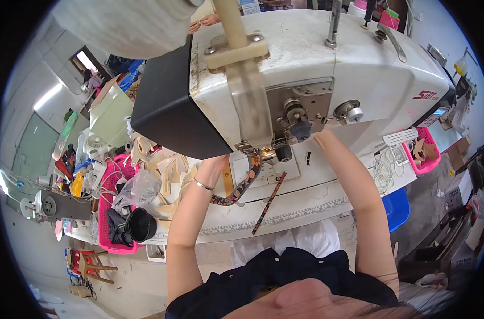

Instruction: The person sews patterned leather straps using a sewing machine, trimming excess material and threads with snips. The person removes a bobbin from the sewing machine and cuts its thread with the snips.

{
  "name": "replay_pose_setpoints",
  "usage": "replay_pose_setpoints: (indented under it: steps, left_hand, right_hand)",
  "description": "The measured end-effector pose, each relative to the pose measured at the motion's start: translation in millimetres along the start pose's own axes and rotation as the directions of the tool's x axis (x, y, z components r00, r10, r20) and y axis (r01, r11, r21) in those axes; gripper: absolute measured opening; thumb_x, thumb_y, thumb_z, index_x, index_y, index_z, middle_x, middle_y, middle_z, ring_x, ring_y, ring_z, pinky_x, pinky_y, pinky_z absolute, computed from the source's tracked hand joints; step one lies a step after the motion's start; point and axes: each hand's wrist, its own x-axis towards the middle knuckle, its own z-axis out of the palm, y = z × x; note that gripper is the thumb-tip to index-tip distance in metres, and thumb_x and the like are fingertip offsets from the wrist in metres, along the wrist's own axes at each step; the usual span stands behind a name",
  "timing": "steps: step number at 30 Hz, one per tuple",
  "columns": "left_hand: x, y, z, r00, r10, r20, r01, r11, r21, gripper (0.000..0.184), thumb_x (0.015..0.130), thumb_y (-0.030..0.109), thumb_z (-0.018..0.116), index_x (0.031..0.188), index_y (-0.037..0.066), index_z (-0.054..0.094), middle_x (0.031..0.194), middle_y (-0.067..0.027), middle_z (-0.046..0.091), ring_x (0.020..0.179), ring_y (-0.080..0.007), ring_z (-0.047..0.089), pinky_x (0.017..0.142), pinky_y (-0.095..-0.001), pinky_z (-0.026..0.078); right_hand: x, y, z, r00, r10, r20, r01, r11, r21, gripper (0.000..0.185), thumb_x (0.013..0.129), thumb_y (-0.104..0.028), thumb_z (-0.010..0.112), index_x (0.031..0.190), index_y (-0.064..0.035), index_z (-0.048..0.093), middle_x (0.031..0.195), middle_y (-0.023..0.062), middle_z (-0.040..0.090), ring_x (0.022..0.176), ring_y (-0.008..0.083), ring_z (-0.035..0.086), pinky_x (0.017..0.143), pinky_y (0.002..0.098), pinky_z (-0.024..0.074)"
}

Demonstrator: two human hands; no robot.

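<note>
A white sewing machine (300,53) stands across the upper middle. A dark floral strip of material (245,183) curves over the table and runs in under the needle area. My left hand (218,161) reaches behind the machine head beside this strip; its fingers are hidden. A silver bangle (203,184) circles that wrist. On the other side, my right hand (321,137) goes behind the machine arm, with only the wrist part showing. A narrow dark patterned strip (269,203) lies on the white table (300,210) between my forearms. Further back is a small black piece (308,158).
Beige cut pieces (170,173) lie left of my left arm. A pink basket (108,204) holds a clear plastic bag and a black cup (141,225). At right are tangled cord (383,173), another pink basket (428,159) and a blue bin (396,208). Another person's hands (203,23) show at the top.
</note>
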Motion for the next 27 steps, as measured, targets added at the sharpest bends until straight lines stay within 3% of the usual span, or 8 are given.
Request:
replay_pose_setpoints:
  steps: [8,10,12,15,19,22,23,27]
  left_hand:
    - [-4.8,-7.7,-7.2,0.895,0.428,-0.126,-0.414,0.902,0.124,0.026,0.092,0.012,0.055,0.116,0.003,0.054,0.113,-0.0089,0.058,0.104,-0.0187,0.055,0.088,-0.0332,0.046]
    - [34.5,-47.7,-96.7,0.618,0.764,0.187,-0.486,0.183,0.855,0.022,0.093,0.014,0.052,0.109,0.000,0.056,0.099,-0.0103,0.062,0.093,-0.0194,0.058,0.079,-0.0326,0.047]
    - [-23.6,-5.4,-62.9,0.570,0.817,-0.086,-0.470,0.410,0.781,0.021,0.091,0.015,0.055,0.100,-0.003,0.056,0.082,-0.0110,0.062,0.078,-0.0157,0.059,0.069,-0.0290,0.047]
    - [-38.2,-35.6,-121.2,0.798,0.532,-0.283,-0.346,0.789,0.507,0.026,0.088,0.014,0.061,0.103,-0.005,0.053,0.073,-0.0098,0.061,0.063,-0.0107,0.057,0.057,-0.0242,0.046]
    - [-58.4,-87.2,-155.1,0.864,0.321,-0.387,-0.044,0.815,0.577,0.041,0.084,0.011,0.067,0.114,-0.006,0.045,0.064,-0.0064,0.062,0.049,-0.0096,0.053,0.043,-0.0218,0.040]
    - [-87.9,-65.1,-129.9,0.849,0.371,-0.376,0.219,0.401,0.890,0.045,0.084,0.021,0.068,0.115,-0.004,0.047,0.062,-0.0060,0.060,0.052,-0.0092,0.055,0.046,-0.0237,0.040]
    - [-96.4,-59.5,-126.1,0.781,0.537,-0.318,0.215,0.247,0.945,0.038,0.086,0.022,0.066,0.113,-0.001,0.052,0.061,-0.0051,0.060,0.054,-0.0107,0.057,0.048,-0.0243,0.041]
    - [-150.8,-23.8,-55.4,0.776,0.618,-0.123,-0.213,0.441,0.872,0.027,0.087,0.016,0.064,0.110,0.004,0.057,0.067,-0.0055,0.061,0.057,-0.0135,0.058,0.051,-0.0250,0.044]
  right_hand:
    - [4.3,2.1,8.4,0.994,0.078,-0.077,-0.098,0.946,-0.309,0.039,0.077,-0.045,0.066,0.084,-0.0062,0.068,0.078,0.0069,0.066,0.078,0.0227,0.063,0.071,0.0341,0.0481]
    - [-11.8,9.6,3.7,0.986,0.153,-0.065,-0.166,0.929,-0.330,0.039,0.077,-0.045,0.066,0.084,-0.0065,0.068,0.079,0.0072,0.067,0.079,0.0235,0.064,0.072,0.0346,0.0482]
    - [-35.3,14.7,-3.4,0.975,0.217,-0.053,-0.223,0.925,-0.309,0.039,0.076,-0.045,0.067,0.085,-0.0068,0.068,0.081,0.0076,0.067,0.080,0.0243,0.064,0.073,0.0351,0.0483]
    - [-67.7,20.7,4.9,0.964,0.262,-0.055,-0.268,0.942,-0.201,0.038,0.076,-0.043,0.067,0.085,-0.0066,0.068,0.081,0.0092,0.067,0.082,0.0270,0.064,0.073,0.0368,0.0484]
    - [-98.6,56.4,44.7,0.964,0.218,-0.149,-0.244,0.952,-0.184,0.030,0.077,-0.034,0.069,0.083,-0.0043,0.066,0.071,0.0122,0.062,0.071,0.0283,0.061,0.066,0.0380,0.0474]
    - [-107.5,59.2,53.2,0.950,0.194,-0.246,-0.223,0.971,-0.092,0.026,0.078,-0.028,0.070,0.081,-0.0028,0.064,0.064,0.0102,0.059,0.061,0.0238,0.057,0.059,0.0353,0.0443]
    - [-111.9,50.6,51.4,0.939,0.206,-0.274,-0.224,0.974,-0.036,0.025,0.078,-0.027,0.070,0.080,-0.0023,0.064,0.062,0.0091,0.058,0.059,0.0222,0.056,0.057,0.0342,0.0430]
    - [-141.6,-29.0,36.6,0.893,0.312,-0.323,-0.186,0.912,0.366,0.012,0.079,-0.013,0.071,0.079,-0.0029,0.064,0.057,0.0000,0.050,0.053,0.0069,0.036,0.049,0.0223,0.0303]
